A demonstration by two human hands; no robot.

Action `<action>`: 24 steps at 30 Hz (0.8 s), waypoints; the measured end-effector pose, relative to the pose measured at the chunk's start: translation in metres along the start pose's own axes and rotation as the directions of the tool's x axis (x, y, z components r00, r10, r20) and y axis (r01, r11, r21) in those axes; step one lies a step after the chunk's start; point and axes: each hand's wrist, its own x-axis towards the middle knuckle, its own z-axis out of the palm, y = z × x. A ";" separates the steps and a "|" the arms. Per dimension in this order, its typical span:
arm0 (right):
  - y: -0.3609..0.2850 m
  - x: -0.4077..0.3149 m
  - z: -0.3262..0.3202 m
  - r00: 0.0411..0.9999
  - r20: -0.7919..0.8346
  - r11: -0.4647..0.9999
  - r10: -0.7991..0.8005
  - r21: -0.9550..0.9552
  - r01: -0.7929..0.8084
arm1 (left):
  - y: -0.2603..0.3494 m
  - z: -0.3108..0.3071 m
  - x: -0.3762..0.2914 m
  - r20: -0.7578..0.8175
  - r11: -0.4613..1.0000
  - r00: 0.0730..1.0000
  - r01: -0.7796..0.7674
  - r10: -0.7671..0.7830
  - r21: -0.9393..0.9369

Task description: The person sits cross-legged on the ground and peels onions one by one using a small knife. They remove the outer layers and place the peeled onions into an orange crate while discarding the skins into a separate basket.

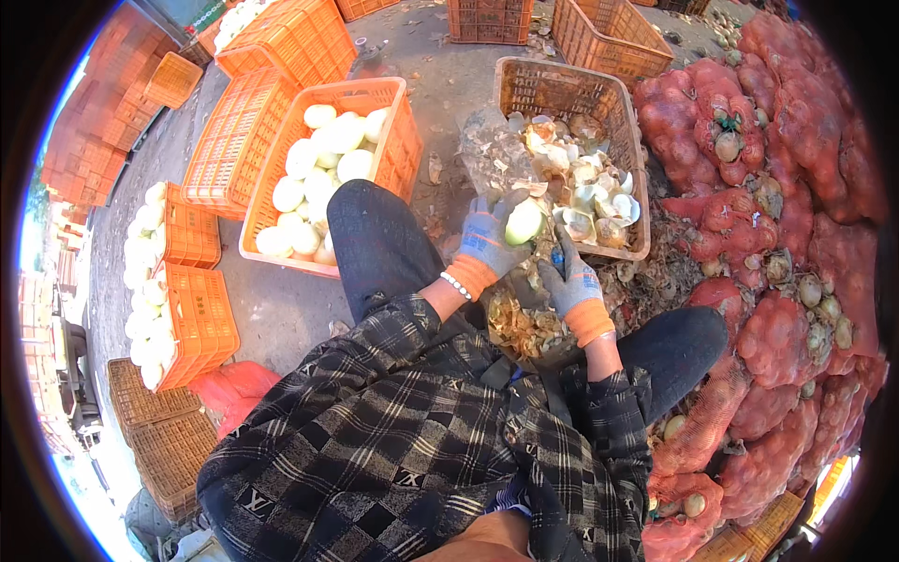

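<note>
My left hand (pixel 486 242), in a grey glove with an orange cuff, grips a pale, peeled onion (pixel 525 222) from its left side. Just right of the onion, my right hand (pixel 572 281) is closed around a small tool with a blue part (pixel 558 256); its blade, if any, cannot be made out. Beyond both hands stands a dirty plastic crate (pixel 562 86) holding onion skins (pixel 586 200). Between my knees, more loose dry skins (pixel 523 319) lie heaped below my hands. Left of my knee, an orange plastic crate (pixel 405 158) holds peeled onions (pixel 319 190).
Red mesh sacks of onions (pixel 765 323) are piled along my right side. More orange crates (pixel 239 140) stand at the left, two of them (pixel 200 323) heaped with onions. Empty brown crates (pixel 165 449) sit at lower left, and another crate (pixel 611 46) stands ahead.
</note>
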 end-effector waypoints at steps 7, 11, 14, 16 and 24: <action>0.010 0.027 -0.007 0.992 0.116 0.995 -0.041 0.099 0.030 | -0.009 0.002 -0.004 -0.009 0.994 0.995 -0.100 0.099 -0.034; 0.058 0.042 0.015 0.987 0.104 0.839 0.122 0.521 -0.158 | -0.020 0.007 -0.003 -0.029 0.981 0.997 -0.070 0.065 -0.181; 0.071 0.047 0.028 0.991 0.083 0.628 0.108 0.767 -0.133 | -0.043 0.012 0.005 -0.057 0.964 0.997 0.025 -0.042 -0.266; 0.048 0.034 0.024 0.992 0.090 0.658 0.089 0.742 -0.126 | -0.064 0.013 0.009 0.090 0.631 0.941 0.289 -0.328 -0.720; -0.002 0.001 0.007 0.995 -0.027 0.534 0.092 0.845 -0.026 | -0.040 -0.002 0.007 0.238 -0.087 0.851 0.224 -0.468 -0.971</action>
